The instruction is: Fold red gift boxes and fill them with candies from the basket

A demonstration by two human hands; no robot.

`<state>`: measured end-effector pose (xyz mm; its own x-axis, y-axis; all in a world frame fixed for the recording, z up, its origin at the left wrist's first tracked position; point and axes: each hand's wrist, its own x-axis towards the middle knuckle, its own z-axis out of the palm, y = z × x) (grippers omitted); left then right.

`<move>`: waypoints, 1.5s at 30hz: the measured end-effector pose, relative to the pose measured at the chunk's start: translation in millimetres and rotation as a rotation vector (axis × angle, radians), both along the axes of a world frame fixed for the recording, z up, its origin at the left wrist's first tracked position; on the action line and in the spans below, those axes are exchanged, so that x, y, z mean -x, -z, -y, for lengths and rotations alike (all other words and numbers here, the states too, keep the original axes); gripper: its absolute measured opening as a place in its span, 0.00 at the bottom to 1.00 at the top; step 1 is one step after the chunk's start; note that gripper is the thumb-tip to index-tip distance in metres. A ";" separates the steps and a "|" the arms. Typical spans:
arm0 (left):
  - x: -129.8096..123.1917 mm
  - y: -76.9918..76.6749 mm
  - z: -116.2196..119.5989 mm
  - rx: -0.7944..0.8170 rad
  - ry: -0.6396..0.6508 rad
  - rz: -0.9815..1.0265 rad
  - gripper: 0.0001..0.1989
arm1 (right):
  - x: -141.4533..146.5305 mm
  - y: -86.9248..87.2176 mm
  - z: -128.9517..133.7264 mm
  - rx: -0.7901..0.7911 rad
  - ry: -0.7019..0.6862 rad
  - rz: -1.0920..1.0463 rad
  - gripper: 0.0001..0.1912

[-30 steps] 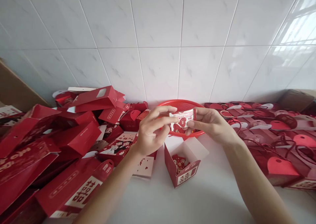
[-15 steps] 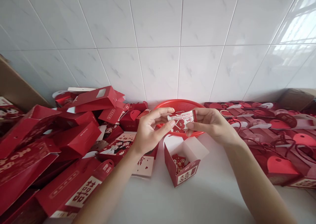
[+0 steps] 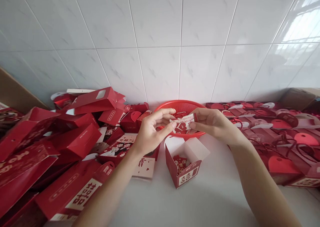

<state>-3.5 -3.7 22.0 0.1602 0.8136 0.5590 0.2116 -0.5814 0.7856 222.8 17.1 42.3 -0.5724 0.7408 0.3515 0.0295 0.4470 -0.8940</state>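
Between my two hands is a small wrapped candy [image 3: 184,123], white and red with a heart printed on it. My left hand [image 3: 154,130] pinches its left end with thumb and fingers. The other end is gripped by my right hand [image 3: 215,125]. Both hands hover over the near rim of a red plastic basket [image 3: 180,103], where red packets [image 3: 180,114] partly show behind the candy. Just below stands an open red gift box [image 3: 172,163], flaps up, with red wrapped pieces [image 3: 181,162] inside.
Red gift boxes [image 3: 75,137] lie in a loose heap on the left. Rows of red boxes with cord handles [image 3: 277,143] fill the right. A tiled wall [image 3: 160,70] rises behind. Brown cardboard [image 3: 301,98] stands at the back right.
The candy has tipped a little in my fingers, its printed face now slanting differently. Both hands keep their hold in nearly the same place. The view has shifted slightly.
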 end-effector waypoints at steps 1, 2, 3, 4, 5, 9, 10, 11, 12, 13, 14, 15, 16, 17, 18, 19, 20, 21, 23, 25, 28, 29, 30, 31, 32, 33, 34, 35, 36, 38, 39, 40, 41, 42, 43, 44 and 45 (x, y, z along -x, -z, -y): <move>1.8 -0.4 -1.2 0.002 -0.002 -0.045 0.16 | -0.9 -0.3 -0.5 -0.047 0.021 0.065 0.10; 3.8 -0.7 -2.4 0.004 -0.011 -0.092 0.16 | -1.7 -0.6 -1.0 -0.085 0.016 0.149 0.10; 5.8 -1.0 -3.5 0.007 -0.025 -0.139 0.15 | -2.5 -0.6 -1.4 -0.118 -0.007 0.242 0.10; 7.7 -1.3 -4.5 0.015 -0.039 -0.187 0.13 | -3.2 -0.4 -1.8 -0.145 -0.037 0.330 0.10; 9.4 -1.4 -5.0 0.026 -0.050 -0.235 0.12 | -3.7 0.1 -2.2 -0.172 -0.059 0.401 0.10; 14.7 0.2 -3.7 0.127 -0.016 -0.481 0.10 | -6.5 3.0 -3.2 -0.268 0.010 0.505 0.12; 15.9 1.1 -2.8 0.165 -0.007 -0.560 0.10 | -7.9 3.1 -3.2 -0.275 0.032 0.517 0.12; 17.2 2.0 -2.0 0.208 -0.001 -0.644 0.12 | -9.7 3.0 -2.9 -0.277 0.043 0.536 0.12; 18.5 2.7 -1.2 0.254 0.002 -0.725 0.14 | -11.5 2.8 -2.4 -0.275 0.045 0.563 0.13; 19.9 3.0 -0.5 0.298 0.009 -0.796 0.17 | -13.3 2.8 -1.7 -0.267 0.044 0.598 0.13; 21.3 2.9 0.1 0.335 0.024 -0.849 0.20 | -14.8 3.2 -0.7 -0.257 0.045 0.640 0.14; 22.5 2.1 0.9 0.364 0.047 -0.889 0.22 | -16.0 4.2 0.7 -0.248 0.055 0.689 0.15; 23.5 0.8 1.7 0.383 0.073 -0.919 0.23 | -16.8 6.1 2.4 -0.240 0.079 0.744 0.15; 24.2 -1.1 2.6 0.396 0.095 -0.943 0.24 | -17.2 8.7 4.6 -0.235 0.114 0.801 0.15; 24.7 -3.3 3.8 0.402 0.110 -0.967 0.24 | -17.4 12.1 7.4 -0.227 0.154 0.857 0.16; 24.9 -5.6 5.1 0.407 0.115 -0.994 0.24 | -17.6 16.0 10.9 -0.218 0.190 0.905 0.17; 24.9 -7.7 6.5 0.413 0.110 -1.021 0.24 | -18.0 20.1 15.2 -0.210 0.216 0.938 0.18; 24.8 -9.6 7.9 0.419 0.102 -1.045 0.24 | -18.6 24.4 20.3 -0.203 0.235 0.949 0.20; 24.5 -12.0 10.4 0.424 0.092 -1.077 0.25 | -20.0 33.0 32.8 -0.204 0.269 0.917 0.23; 24.3 -12.8 12.4 0.424 0.100 -1.091 0.26 | -20.9 41.3 47.3 -0.213 0.295 0.844 0.22; 23.6 -13.0 15.1 0.421 0.145 -1.101 0.27 | -18.1 53.9 68.6 -0.205 0.292 0.705 0.20; 23.1 -13.4 16.1 0.413 0.158 -1.095 0.27 | -15.8 58.2 74.7 -0.203 0.295 0.650 0.21; 22.4 -13.9 17.2 0.399 0.166 -1.083 0.27 | -12.9 62.4 80.0 -0.204 0.307 0.595 0.21; 21.6 -14.7 18.4 0.382 0.172 -1.063 0.27 | -9.6 66.7 84.3 -0.207 0.325 0.540 0.22; 20.8 -15.6 19.5 0.366 0.182 -1.037 0.26 | -6.2 71.0 87.7 -0.211 0.344 0.486 0.22; 20.0 -16.6 20.4 0.348 0.202 -1.011 0.26 | -2.8 75.1 90.0 -0.214 0.356 0.435 0.23; 19.3 -17.6 21.1 0.326 0.232 -0.989 0.25 | 0.4 79.2 91.5 -0.219 0.362 0.389 0.23; 18.8 -18.4 21.6 0.301 0.266 -0.971 0.25 | 3.1 83.0 92.1 -0.223 0.359 0.347 0.23; 18.3 -18.9 21.8 0.277 0.299 -0.958 0.25 | 5.3 86.6 92.2 -0.224 0.349 0.314 0.23; 17.7 -19.0 21.4 0.243 0.335 -0.951 0.26 | 8.4 92.8 91.4 -0.222 0.327 0.270 0.21; 17.3 -18.4 21.0 0.243 0.338 -0.954 0.26 | 9.5 95.4 90.9 -0.219 0.319 0.258 0.20; 16.7 -17.4 20.4 0.257 0.339 -0.958 0.26 | 10.4 97.7 90.4 -0.217 0.315 0.250 0.19; 15.6 -15.8 19.8 0.276 0.341 -0.963 0.27 | 11.2 99.9 90.1 -0.217 0.314 0.245 0.19; 14.0 -13.7 19.2 0.295 0.344 -0.967 0.27 | 12.1 101.9 90.0 -0.224 0.316 0.242 0.19; 11.9 -11.0 18.7 0.311 0.345 -0.972 0.27 | 13.1 103.9 90.0 -0.236 0.319 0.240 0.19; 9.3 -7.9 18.5 0.320 0.339 -0.978 0.27 | 14.1 106.0 90.2 -0.252 0.323 0.239 0.19; 6.2 -4.5 18.5 0.323 0.323 -0.985 0.28 | 15.1 108.0 90.6 -0.271 0.330 0.237 0.18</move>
